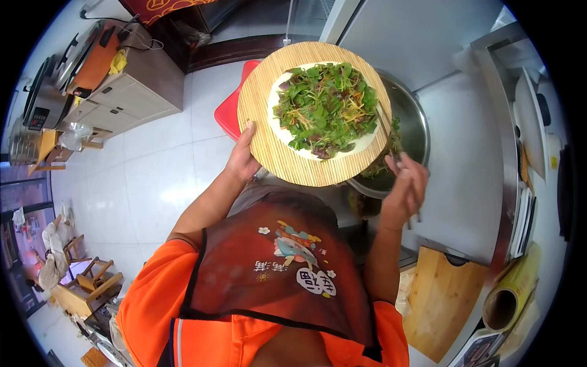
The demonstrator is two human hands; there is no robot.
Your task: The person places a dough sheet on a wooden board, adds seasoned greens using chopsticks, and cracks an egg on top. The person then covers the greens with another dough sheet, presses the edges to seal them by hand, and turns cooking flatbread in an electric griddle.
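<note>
My left hand [243,158] grips the near left edge of a round bamboo-slat tray [257,98], thumb on top and the other fingers underneath. On the tray lies a pale round plate or liner [362,142], heaped with green and purplish leaves [324,104] mixed with thin orange and yellow shreds. My right hand [406,186] is closed around a pair of chopsticks [384,125], whose tips reach the right edge of the heap. Partly hidden below the tray, a steel basin [422,122] holds more leafy greens [395,131].
A red stool [229,113] stands behind the tray on the tiled floor [153,165]. At right is a steel counter [458,153] with a wooden cutting board [440,300] and a roll of film [510,300]. Cabinets [131,98] and wooden stools [92,281] are at left.
</note>
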